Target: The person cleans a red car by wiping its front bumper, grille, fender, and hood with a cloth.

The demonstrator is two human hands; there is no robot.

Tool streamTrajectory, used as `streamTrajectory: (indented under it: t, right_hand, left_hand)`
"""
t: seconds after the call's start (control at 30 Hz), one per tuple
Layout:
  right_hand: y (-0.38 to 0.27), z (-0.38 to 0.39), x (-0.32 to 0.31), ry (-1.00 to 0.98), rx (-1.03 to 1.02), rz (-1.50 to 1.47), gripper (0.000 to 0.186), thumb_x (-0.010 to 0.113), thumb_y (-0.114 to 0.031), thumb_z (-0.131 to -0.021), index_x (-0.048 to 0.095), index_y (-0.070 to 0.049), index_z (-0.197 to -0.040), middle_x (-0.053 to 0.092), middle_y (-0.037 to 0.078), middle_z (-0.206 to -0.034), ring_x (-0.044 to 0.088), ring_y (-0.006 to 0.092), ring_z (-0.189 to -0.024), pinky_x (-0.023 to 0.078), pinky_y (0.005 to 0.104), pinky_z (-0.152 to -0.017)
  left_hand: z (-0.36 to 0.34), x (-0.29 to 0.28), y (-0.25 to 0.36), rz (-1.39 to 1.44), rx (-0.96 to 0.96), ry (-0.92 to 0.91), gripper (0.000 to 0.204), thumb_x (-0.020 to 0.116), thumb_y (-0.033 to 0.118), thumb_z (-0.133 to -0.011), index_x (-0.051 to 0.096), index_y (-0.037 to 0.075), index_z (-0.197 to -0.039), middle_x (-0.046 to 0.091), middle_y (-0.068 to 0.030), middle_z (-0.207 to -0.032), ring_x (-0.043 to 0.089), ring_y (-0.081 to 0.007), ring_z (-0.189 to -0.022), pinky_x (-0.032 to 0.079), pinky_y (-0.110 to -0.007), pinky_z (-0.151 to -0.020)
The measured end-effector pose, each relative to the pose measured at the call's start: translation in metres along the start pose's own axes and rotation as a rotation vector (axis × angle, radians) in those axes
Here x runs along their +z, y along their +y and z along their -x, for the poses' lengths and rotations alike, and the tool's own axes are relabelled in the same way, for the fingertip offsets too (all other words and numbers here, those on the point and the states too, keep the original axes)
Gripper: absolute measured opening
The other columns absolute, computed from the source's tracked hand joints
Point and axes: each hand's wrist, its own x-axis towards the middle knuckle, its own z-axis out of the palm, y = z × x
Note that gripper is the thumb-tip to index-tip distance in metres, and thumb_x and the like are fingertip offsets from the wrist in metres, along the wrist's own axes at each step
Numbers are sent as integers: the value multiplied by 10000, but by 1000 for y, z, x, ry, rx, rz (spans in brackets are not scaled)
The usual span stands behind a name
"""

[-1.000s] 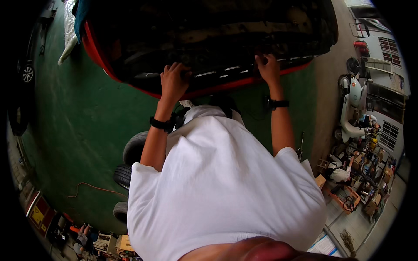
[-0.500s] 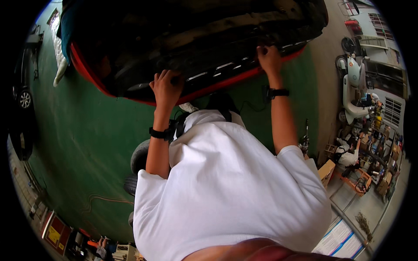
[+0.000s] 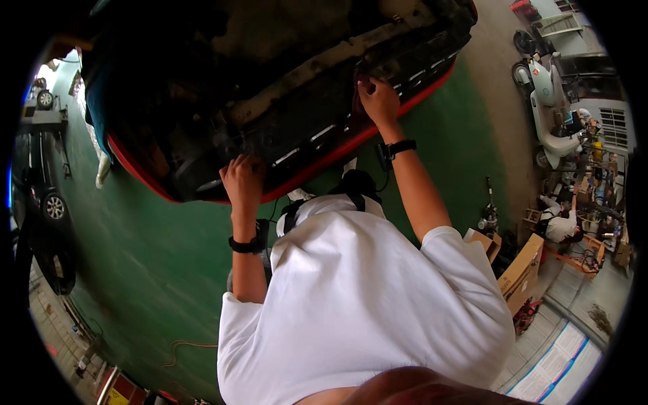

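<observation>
The car front [image 3: 304, 75] lies ahead of the torso. The left hand [image 3: 243, 182] and right hand [image 3: 380, 106] are set apart at its dark panel [image 3: 307, 123], fingers curled; whether they grip anything cannot be told. The panel looks stiff, probably best held at both ends. A red rim [image 3: 351, 142] bounds it; green floor [image 3: 162, 270] spreads leftward, giving room.

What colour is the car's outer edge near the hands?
The outer edge is red, showing best in the head view.
</observation>
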Motion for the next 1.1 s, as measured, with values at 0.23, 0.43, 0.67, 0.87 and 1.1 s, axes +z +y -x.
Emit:
streamTrajectory:
  t: [0.23, 0.43, 0.67, 0.87, 1.1]
  right_hand:
    - [-8, 15, -24, -238, -92, -106, 269, 690, -354, -915, 769, -135, -1048, 667, 97, -982, 686, 346, -834, 573, 456, -688]
    - [61, -41, -37, 11, -144, -26, 198, 750, -290, -852, 757, -144, -986, 599, 52, -872, 653, 294, -774, 542, 413, -618]
    - [76, -22, -33, -1, -318, -77, 257, 769, -220, -785, 718, -121, -1017, 594, 87, -939, 675, 283, -784, 553, 417, -679]
    - [112, -57, -69, -141, -249, -177, 277, 762, -205, -803, 744, -124, -1067, 601, 68, -950, 681, 276, -842, 575, 405, -709]
    - [135, -73, -64, -22, -125, -66, 255, 750, -201, -818, 736, -134, -1063, 598, 96, -973, 676, 324, -798, 570, 428, -680]
  left_hand:
    - [11, 19, 11, 34, 9, 147, 167, 641, 29, -831, 727, 76, -966, 688, -77, -958, 667, -295, -878, 474, -405, -786]
    - [-12, 7, 47, -4, -35, 35, 168, 596, 19, -862, 720, 63, -967, 699, -133, -986, 664, -383, -838, 530, -462, -732]
    - [-57, 47, 155, 190, 46, -177, 204, 633, 46, -871, 684, 52, -1069, 665, -151, -1049, 654, -335, -965, 513, -408, -793]
    - [-103, 76, 217, 12, 160, -108, 362, 668, 154, -881, 638, 76, -1233, 626, -125, -1264, 571, -349, -1193, 447, -494, -985]
    - [-103, 97, 224, -134, 160, -154, 477, 698, 240, -856, 639, 46, -1288, 619, -106, -1341, 548, -330, -1253, 445, -493, -1012]
